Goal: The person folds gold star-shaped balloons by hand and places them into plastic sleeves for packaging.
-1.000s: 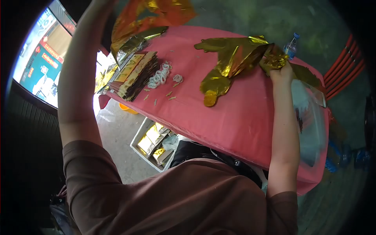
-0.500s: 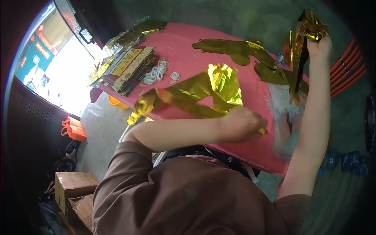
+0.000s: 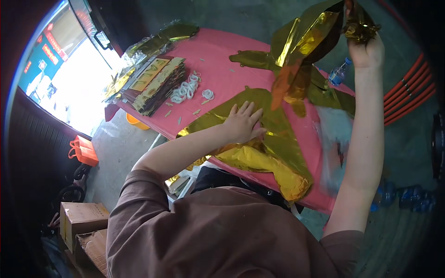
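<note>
My left hand (image 3: pixel 243 123) lies flat with spread fingers on a flat gold foil balloon (image 3: pixel 278 134) at the near side of the pink table. Part of that balloon is crumpled and puffed toward the table's front edge. Raised at the upper right, my right hand (image 3: pixel 367 50) grips the bunched end of another gold foil balloon (image 3: pixel 315 34), which hangs down to the left over the table. Beneath it lies more flat gold foil (image 3: pixel 250 59). The exact shapes of the balloons cannot be made out.
On the pink table (image 3: pixel 218 51) are a stack of gold packets (image 3: pixel 160 85), coils of white string (image 3: pixel 185 89) and a clear plastic bag (image 3: pixel 331 134). A small bottle (image 3: pixel 340 72) is near the right edge. Cardboard boxes (image 3: pixel 83 220) and an orange bag (image 3: pixel 83 150) stand at left.
My left hand has opened and moved left onto the foil, which is now spread flatter. The balloon in my right hand has swung out left over the table.
</note>
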A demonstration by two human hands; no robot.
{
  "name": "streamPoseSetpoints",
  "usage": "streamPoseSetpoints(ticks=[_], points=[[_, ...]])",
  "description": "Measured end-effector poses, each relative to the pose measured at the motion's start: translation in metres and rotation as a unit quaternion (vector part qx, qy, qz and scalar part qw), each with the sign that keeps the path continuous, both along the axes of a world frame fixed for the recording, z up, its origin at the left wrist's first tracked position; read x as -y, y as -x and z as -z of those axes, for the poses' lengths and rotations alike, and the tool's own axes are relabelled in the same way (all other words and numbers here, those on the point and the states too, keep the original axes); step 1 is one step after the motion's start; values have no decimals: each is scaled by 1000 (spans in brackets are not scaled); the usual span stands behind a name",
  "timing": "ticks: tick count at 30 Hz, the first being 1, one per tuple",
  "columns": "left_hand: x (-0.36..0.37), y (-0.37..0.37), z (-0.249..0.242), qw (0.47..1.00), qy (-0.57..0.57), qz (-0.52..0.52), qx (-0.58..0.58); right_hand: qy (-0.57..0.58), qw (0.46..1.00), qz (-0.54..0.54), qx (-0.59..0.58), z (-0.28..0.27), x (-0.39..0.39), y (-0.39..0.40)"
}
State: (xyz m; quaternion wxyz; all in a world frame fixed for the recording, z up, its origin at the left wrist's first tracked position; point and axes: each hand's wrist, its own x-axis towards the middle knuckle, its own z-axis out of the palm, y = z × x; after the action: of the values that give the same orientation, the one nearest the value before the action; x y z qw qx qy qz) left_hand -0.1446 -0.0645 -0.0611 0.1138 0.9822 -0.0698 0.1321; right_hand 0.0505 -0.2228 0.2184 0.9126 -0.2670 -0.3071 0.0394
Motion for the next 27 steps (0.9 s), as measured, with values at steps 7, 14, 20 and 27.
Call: streamPoseSetpoints(ticks=[7,14,20,27], points=[[-21,-59,-18,995,46,82,-29,-17,925,-341,165,29,-43,-60],[-21,-56,-47,521,748,314,-264,-33,937,-332,101,34,-42,-47],[-59,-68,-71,289,903,285,-138,47,994,-11,-96,51,-71,15],[-63,-119,-55,285,939,163,-103,-63,955,-290,-6,92,-89,19]])
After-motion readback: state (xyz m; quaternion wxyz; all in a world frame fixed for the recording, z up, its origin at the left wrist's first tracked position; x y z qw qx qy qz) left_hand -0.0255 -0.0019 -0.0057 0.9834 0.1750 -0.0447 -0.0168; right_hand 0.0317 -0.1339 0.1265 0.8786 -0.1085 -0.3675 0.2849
